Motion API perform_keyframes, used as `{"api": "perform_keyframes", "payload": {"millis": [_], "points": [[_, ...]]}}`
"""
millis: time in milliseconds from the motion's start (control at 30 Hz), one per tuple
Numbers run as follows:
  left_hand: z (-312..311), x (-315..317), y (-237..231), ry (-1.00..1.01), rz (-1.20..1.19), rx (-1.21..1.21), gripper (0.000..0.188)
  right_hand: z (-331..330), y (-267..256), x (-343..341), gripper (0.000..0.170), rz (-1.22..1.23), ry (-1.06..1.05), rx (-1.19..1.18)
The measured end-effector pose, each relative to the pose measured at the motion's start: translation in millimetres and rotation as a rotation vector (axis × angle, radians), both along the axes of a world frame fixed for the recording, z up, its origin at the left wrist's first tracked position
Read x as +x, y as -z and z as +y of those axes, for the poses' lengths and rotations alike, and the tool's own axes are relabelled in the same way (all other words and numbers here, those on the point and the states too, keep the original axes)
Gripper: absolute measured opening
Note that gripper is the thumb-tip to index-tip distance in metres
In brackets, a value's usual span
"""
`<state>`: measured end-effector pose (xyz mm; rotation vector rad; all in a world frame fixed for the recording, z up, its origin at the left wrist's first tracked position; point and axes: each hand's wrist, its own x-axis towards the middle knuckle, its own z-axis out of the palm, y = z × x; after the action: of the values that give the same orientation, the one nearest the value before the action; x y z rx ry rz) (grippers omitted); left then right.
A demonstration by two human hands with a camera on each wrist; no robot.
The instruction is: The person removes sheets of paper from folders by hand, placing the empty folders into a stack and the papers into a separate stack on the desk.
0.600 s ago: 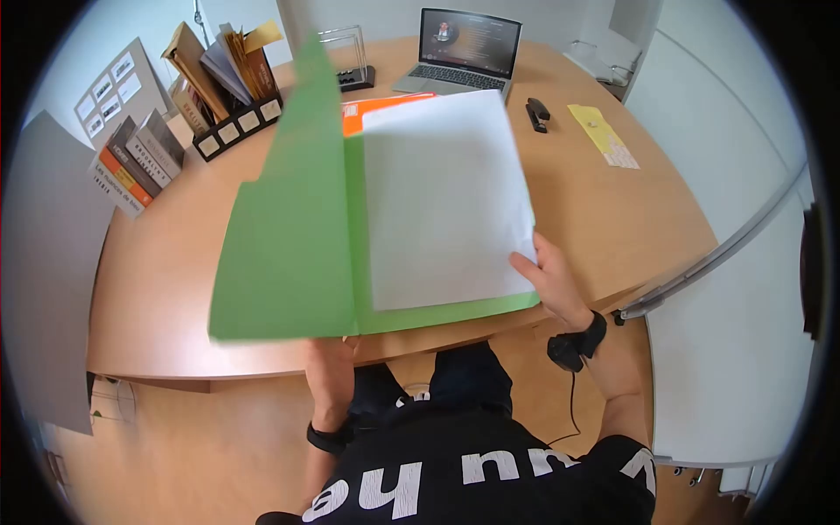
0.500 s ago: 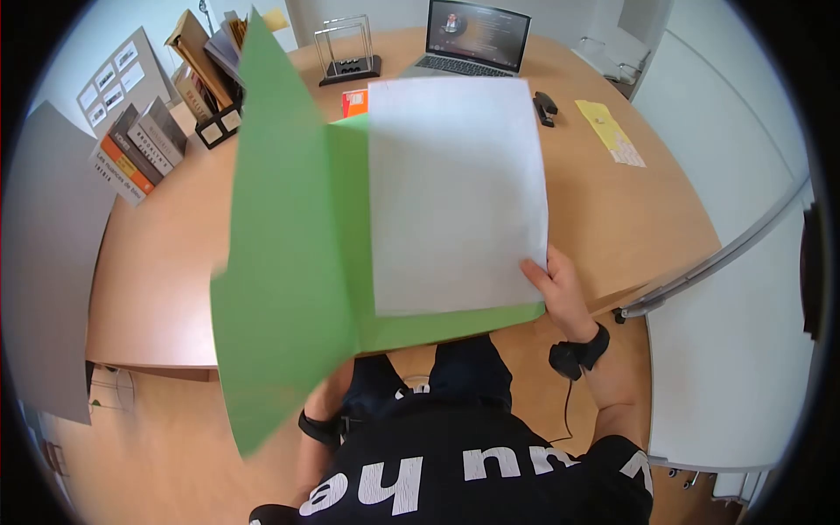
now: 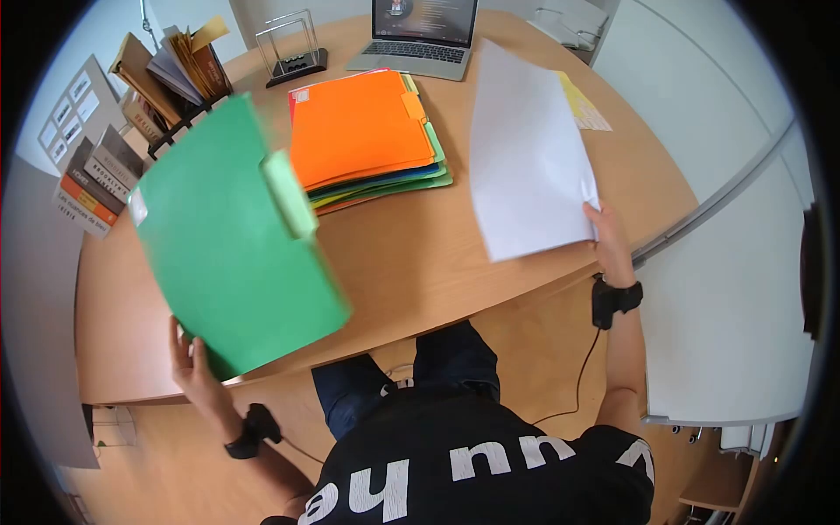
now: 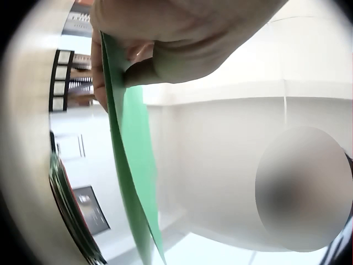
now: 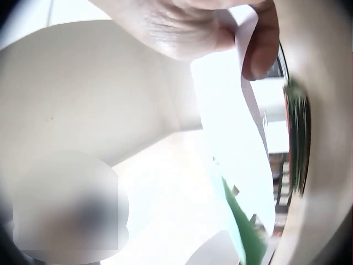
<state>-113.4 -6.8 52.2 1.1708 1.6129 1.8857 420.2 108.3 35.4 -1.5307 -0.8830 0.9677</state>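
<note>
- At our left hand, we see the thumb and fingers closed on either side of the green folder, pinching it near its bottom left corner.
- Our right hand pinches the white paper by its lower right edge, thumb on one side and fingers on the other, with no open gap beyond the paper's own thickness.
- We have the green folder raised and tilted over the left part of the desk, its light green tab facing right; the left wrist view shows its leaves slightly parted.
- We hold the white paper up over the right part of the desk, its surface bowed. How many sheets it has, we cannot tell.
- Between the two, we see the folder stack lying on the desk, orange on top, with green, blue and yellow edges below.
- Beyond the stack we find the open laptop, and left of it the wire-framed desk ornament on its black base.
- Behind the paper's right edge, we make out a yellow sheet.
- Along our far left stand the upright books, near a black holder with envelopes and papers.
</note>
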Motion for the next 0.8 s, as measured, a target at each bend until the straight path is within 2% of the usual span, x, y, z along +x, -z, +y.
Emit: {"api": "perform_keyframes", "payload": {"millis": [67, 133, 300, 367, 433, 500, 567, 600, 667, 700, 733, 767, 800], "points": [[-2.4, -34.7, 3.0, -0.031, 0.012, -0.061, 0.045, 12.8, 14.2, 43.9, 0.027, -0.015, -0.026, -0.002], [0.4, -64.3, 8.1, -0.073, 0.122, -0.148, 0.046, 23.3, 30.5, 73.4, 0.028, -0.052, -0.08, -0.034], [11.3, -127.0, 32.8, -0.113, 0.312, -0.339, 0.046, 25.9, 10.5, 72.1, 0.031, -0.305, -0.123, -0.081], [13.8, -134.6, 37.7, -0.099, 0.414, -0.538, 0.045, 26.2, 6.1, 74.0, 0.032, -0.368, -0.153, -0.078], [13.4, -132.2, 37.3, -0.13, 0.468, -0.578, 0.044, 28.4, 4.5, 78.9, 0.034, -0.52, -0.195, -0.166], [12.2, -125.9, 34.7, -0.167, 0.517, -0.62, 0.043, 28.6, 7.4, 81.0, 0.034, -0.604, -0.158, -0.149], [9.8, -122.1, 33.5, -0.238, 0.803, -0.657, 0.042, 27.9, 9.9, 81.9, 0.034, -0.687, -0.129, -0.129], [7.9, -119.7, 35.5, -0.242, 0.8, -0.659, 0.042, 26.3, 10.9, 82.7, 0.034, -0.699, -0.095, -0.097], [3.5, -113.3, 34.5, -0.298, 1.205, -0.492, 0.042, 29.7, 24.6, 93.5, 0.033, -0.704, -0.072, -0.058], [1.1, -108.0, 27.8, -0.309, 1.206, -0.497, 0.042, 34.6, 41.7, 111.4, 0.035, -0.873, -0.055, 0.121], [2.0, -90.1, 9.0, -0.23, 1.182, -0.573, 0.042, 38.4, 52.7, 119.6, 0.036, -1.037, -0.035, 0.306], [4.2, -71.9, -9.6, -0.15, 1.153, -0.648, 0.042, 35.2, 49.9, 114.0, 0.036, -1.032, -0.043, 0.313], [7.7, -55.9, -25.2, -0.079, 1.203, -0.619, 0.04, 25.3, 37.6, 102.1, 0.039, -1.203, 0.06, 0.189]]}}
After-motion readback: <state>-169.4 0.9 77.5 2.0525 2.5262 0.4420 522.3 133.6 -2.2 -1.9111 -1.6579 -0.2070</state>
